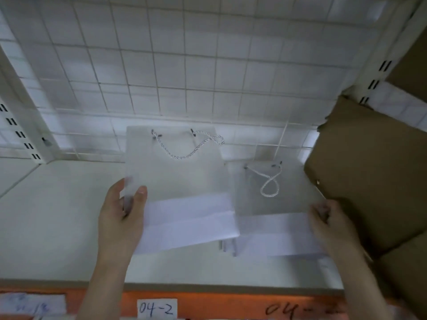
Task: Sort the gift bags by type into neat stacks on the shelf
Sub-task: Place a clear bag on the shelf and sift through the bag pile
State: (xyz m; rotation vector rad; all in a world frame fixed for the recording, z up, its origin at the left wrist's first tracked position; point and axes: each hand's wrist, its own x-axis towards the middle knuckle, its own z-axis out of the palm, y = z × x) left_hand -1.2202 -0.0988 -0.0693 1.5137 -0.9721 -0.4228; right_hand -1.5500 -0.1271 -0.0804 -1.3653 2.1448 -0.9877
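A flat frosted white gift bag with a twisted silver cord handle is held above the shelf board, its lower left edge pinched by my left hand. To its right a second, like bag lies flat on top of a small stack of white bags on the board. My right hand grips the right edge of that bag or stack, fingers curled on it. The held bag overlaps the stack's left side.
Brown cardboard boxes press against the stack on the right. A white wire grid backs the shelf, with slotted uprights at both sides. The orange front rail carries a paper label "04-2".
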